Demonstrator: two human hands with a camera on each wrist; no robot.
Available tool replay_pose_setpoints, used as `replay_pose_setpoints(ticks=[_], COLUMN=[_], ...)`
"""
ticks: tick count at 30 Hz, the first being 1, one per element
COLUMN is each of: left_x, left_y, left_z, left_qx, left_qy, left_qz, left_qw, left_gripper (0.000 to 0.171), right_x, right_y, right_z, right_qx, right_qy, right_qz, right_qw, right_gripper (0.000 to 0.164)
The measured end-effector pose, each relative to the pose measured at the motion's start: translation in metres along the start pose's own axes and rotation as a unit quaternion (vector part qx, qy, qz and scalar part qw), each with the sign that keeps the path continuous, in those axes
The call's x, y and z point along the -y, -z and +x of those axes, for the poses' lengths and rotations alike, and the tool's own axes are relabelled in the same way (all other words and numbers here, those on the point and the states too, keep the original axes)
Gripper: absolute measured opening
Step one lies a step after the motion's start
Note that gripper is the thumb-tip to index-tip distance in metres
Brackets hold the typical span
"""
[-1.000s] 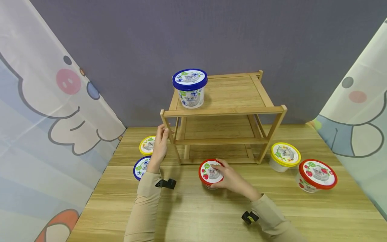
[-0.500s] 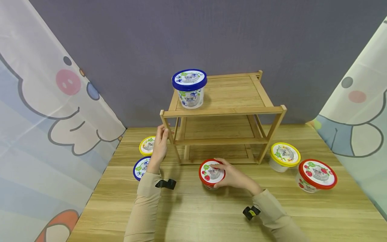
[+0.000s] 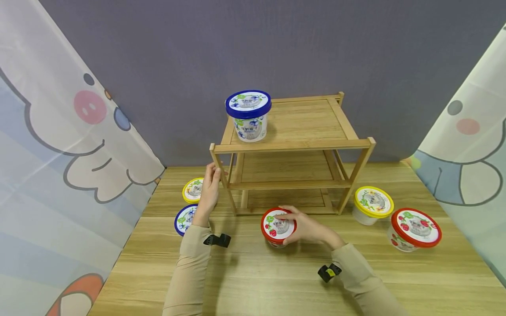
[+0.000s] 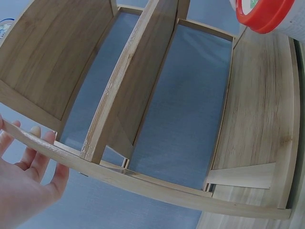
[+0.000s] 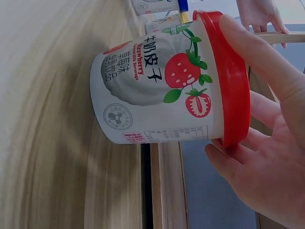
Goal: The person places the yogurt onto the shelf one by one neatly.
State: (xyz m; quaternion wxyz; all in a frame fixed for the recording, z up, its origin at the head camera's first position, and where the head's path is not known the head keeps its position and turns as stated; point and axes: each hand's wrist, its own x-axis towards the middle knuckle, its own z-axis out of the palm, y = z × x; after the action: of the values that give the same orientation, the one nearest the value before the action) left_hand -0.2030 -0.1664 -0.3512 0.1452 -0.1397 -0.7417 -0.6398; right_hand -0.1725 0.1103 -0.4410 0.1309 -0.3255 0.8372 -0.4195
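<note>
My right hand (image 3: 310,227) holds a white tub with a red lid and strawberry print (image 3: 278,226) by its lid rim, in front of the rack. Close up in the right wrist view, the strawberry tub (image 5: 162,86) has the thumb on one side of its lid and fingers on the other. It is upright near the tabletop; whether its base touches is unclear. My left hand (image 3: 211,188) grips the left front post of a three-tier wooden rack (image 3: 292,145). In the left wrist view its fingers (image 4: 35,160) curl at the post. A blueberry tub (image 3: 249,116) stands on the top tier, at the left.
Left of the rack, partly behind my left arm, are a yellow-lidded tub (image 3: 193,190) and a blue-lidded tub (image 3: 184,219). Right of it stand another yellow-lidded tub (image 3: 371,204) and a larger red-lidded tub (image 3: 414,229). A grey wall (image 3: 300,48) rises behind.
My right hand has shifted slightly on the strawberry tub, its thumb now farther right along the rim. The tub itself has moved a little to the right. My left hand keeps its place.
</note>
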Motion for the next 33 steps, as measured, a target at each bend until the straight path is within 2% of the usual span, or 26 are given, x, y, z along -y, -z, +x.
replay_pose_setpoints(ticks=[6, 13, 17, 22, 27, 33], left_x=[0.019, 0.022, 0.021, 0.018, 0.004, -0.009], left_y=[0.005, 0.006, 0.006, 0.004, 0.001, -0.001], left_z=[0.004, 0.004, 0.004, 0.004, 0.0, -0.003], left_qx=[0.0, 0.001, 0.002, -0.002, -0.004, 0.0], left_qy=[0.0, -0.01, -0.009, -0.002, -0.009, -0.007], left_qz=[0.002, 0.003, 0.002, 0.009, 0.008, 0.012], left_qw=[1.0, 0.9999, 1.0, 1.0, 0.9999, 0.9999], left_gripper=[0.031, 0.036, 0.036, 0.032, 0.027, 0.027], right_x=[-0.002, 0.0, 0.008, 0.016, 0.024, 0.022], right_y=[0.002, 0.003, -0.001, -0.014, -0.03, -0.048], right_z=[0.001, 0.0, -0.002, -0.007, -0.01, -0.012], right_qx=[0.013, 0.011, -0.005, -0.067, -0.143, -0.205], right_qy=[0.004, 0.004, 0.003, -0.002, -0.018, -0.062], right_qz=[0.011, 0.008, -0.003, -0.02, -0.06, -0.04], right_qw=[1.0, 1.0, 1.0, 0.998, 0.988, 0.976], right_gripper=[0.07, 0.07, 0.076, 0.077, 0.076, 0.084])
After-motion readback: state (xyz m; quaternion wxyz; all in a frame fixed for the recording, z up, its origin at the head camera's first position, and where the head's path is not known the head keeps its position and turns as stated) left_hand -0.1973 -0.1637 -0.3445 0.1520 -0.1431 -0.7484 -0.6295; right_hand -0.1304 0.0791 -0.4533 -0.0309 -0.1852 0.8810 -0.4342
